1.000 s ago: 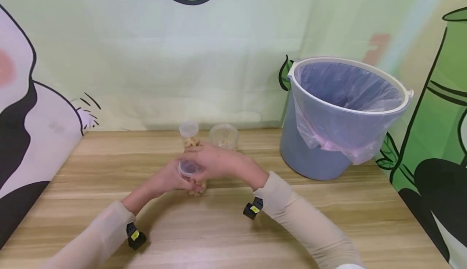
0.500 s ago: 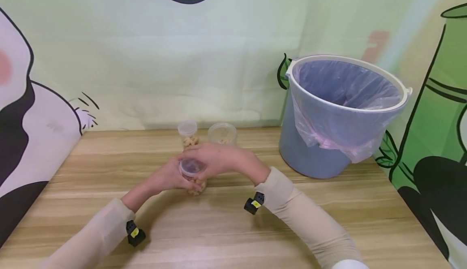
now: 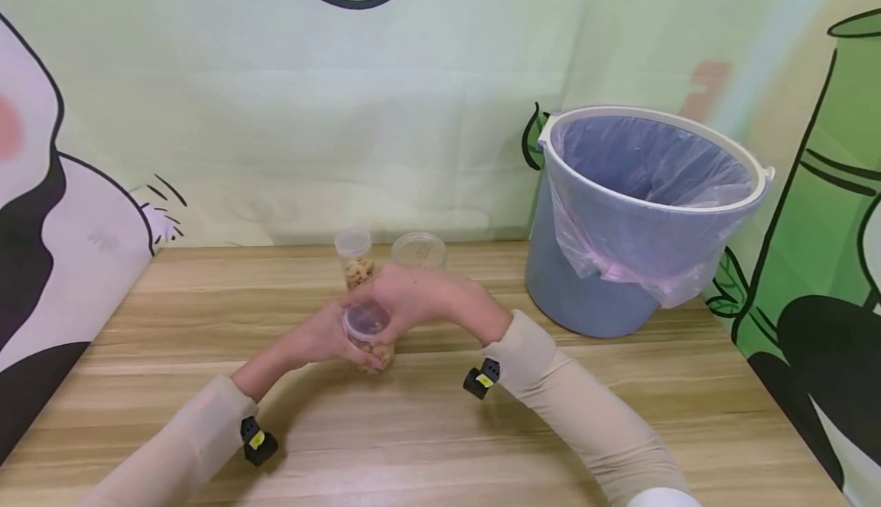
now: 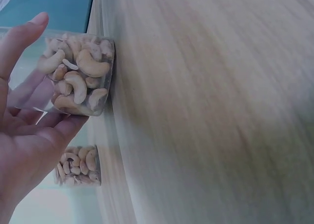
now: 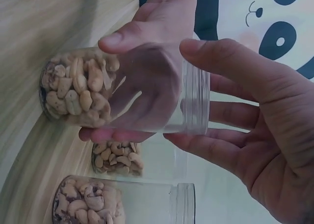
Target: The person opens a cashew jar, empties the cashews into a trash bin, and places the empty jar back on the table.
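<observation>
A clear plastic jar (image 5: 81,89), partly filled with cashews, stands on the table between my hands. My left hand (image 3: 323,337) holds its body, thumb on one side and fingers on the other, as the left wrist view also shows. Over the top, the thumb and fingers of my right hand (image 3: 423,294) grip the clear lid (image 5: 197,99) at its edge. The lid sits on the jar's mouth. In the head view, my right hand hides part of the jar's far side.
Behind my hands stand a narrow lidded jar of cashews (image 3: 355,268) and a wider clear jar (image 3: 419,250), partly hidden. A blue bin (image 3: 595,293) with a plastic liner is at the right on the wooden table (image 3: 413,446). A printed backdrop (image 3: 310,125) rises behind.
Both hands and the jar have shifted slightly to the right. My right hand's fingers have turned a little around the lid, while the left hand keeps its hold on the body.
</observation>
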A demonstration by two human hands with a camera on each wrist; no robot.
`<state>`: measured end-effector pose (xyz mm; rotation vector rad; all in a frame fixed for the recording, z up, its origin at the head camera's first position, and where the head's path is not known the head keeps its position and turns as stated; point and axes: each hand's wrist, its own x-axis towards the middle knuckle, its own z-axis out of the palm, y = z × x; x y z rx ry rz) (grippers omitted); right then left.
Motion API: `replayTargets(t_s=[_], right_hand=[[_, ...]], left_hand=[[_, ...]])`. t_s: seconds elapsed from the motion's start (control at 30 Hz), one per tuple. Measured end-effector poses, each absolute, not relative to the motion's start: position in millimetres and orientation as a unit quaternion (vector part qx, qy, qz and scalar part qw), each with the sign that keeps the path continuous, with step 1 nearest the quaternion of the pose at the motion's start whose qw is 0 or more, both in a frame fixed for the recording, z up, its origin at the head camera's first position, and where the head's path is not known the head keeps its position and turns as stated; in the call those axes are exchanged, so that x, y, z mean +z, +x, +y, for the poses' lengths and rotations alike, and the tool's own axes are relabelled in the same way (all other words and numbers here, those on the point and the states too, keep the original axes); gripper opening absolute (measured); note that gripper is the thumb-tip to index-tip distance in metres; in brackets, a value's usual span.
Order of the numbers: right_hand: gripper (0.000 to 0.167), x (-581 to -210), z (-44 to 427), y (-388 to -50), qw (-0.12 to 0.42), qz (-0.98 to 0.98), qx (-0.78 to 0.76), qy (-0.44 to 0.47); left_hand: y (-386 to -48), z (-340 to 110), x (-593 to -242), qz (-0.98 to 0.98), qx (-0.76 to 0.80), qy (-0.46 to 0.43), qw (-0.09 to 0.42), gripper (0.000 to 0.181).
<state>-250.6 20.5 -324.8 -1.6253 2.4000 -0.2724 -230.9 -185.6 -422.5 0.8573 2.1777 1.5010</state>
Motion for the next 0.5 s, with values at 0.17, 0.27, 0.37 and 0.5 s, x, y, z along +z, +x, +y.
replayTargets(t_s=[0.17, 0.27, 0.37, 0.5], right_hand=[[0.069, -324.5, 22.4, -252.0, 0.103, 0.809, -0.082, -0.573], [0.069, -324.5, 23.6, -251.9, 0.100, 0.806, -0.082, -0.578], [0.068, -324.3, 24.3, -251.8, 0.094, 0.803, -0.081, -0.583], [0.069, -323.9, 25.0, -251.7, 0.089, 0.802, -0.081, -0.586]], left_hand=[[-230.9, -183.9, -421.8, 0.774, 0.516, 0.320, 0.178, 0.074], [-231.1, -183.3, -421.5, 0.772, 0.513, 0.327, 0.182, 0.074], [-231.5, -183.4, -421.3, 0.772, 0.512, 0.330, 0.183, 0.075], [-231.3, -183.9, -420.8, 0.773, 0.510, 0.328, 0.185, 0.076]])
